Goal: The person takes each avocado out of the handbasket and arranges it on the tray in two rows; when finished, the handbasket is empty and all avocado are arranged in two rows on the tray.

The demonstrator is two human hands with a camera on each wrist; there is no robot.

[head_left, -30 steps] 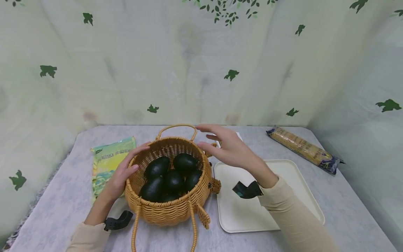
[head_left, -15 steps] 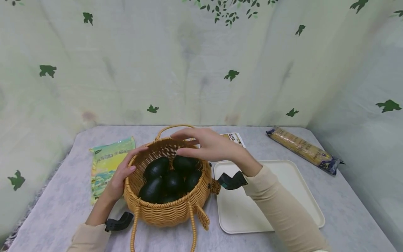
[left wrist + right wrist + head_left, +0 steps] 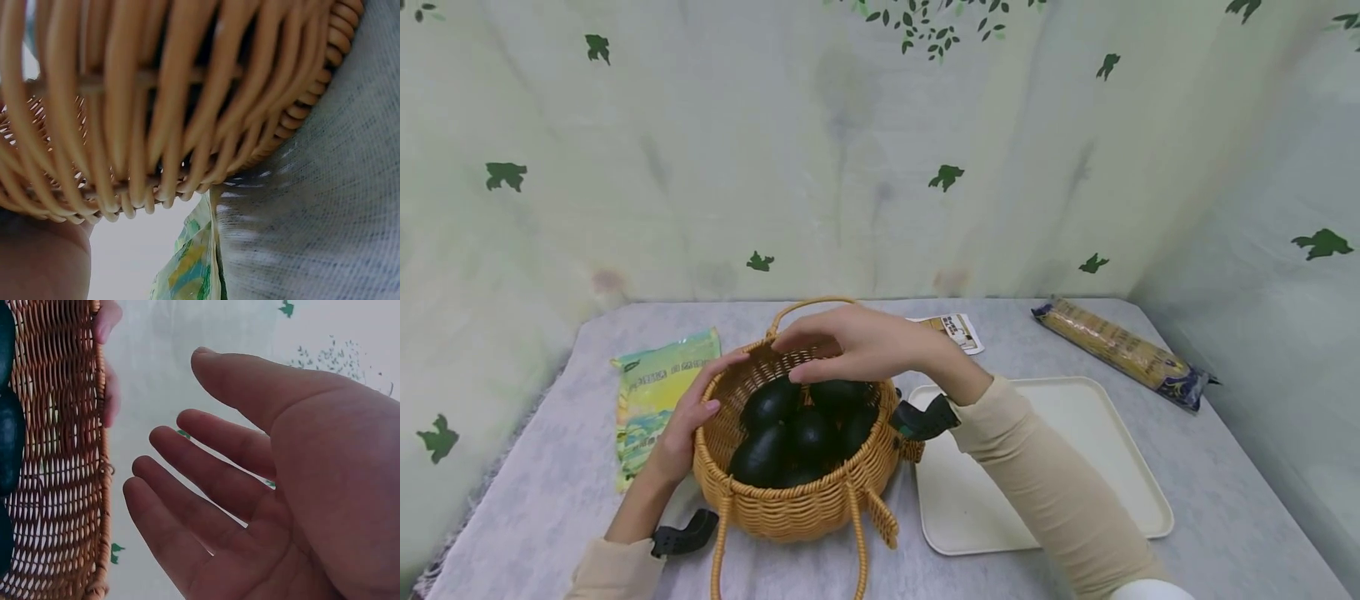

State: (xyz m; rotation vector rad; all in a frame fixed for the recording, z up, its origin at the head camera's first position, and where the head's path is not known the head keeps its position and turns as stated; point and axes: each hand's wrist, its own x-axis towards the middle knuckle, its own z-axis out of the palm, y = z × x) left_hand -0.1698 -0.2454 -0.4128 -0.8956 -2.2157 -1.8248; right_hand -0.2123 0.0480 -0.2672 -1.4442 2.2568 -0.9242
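Note:
A round wicker basket (image 3: 797, 508) stands on the table, holding several dark green avocados (image 3: 762, 457). My left hand (image 3: 681, 425) rests against the basket's left side, fingers fairly straight along it and fingertips at the rim. In the left wrist view the woven wall (image 3: 137, 100) fills most of the picture. My right hand (image 3: 861, 340) hovers over the back of the basket, above the avocados. Seen from the right wrist, that hand's fingers (image 3: 212, 475) are spread and loosely bent, with nothing between them and the thumb.
Right of the basket lies a cream tray (image 3: 1075, 467). A long packet of what looks like noodles (image 3: 1116, 354) lies at the back right. A yellow-green packet (image 3: 658, 392) is behind my left hand. A printed packet (image 3: 958, 331) sits partly hidden behind my right arm.
My right hand has moved left from the basket's right rim to above the avocados. The left hand has stayed at the basket's left side.

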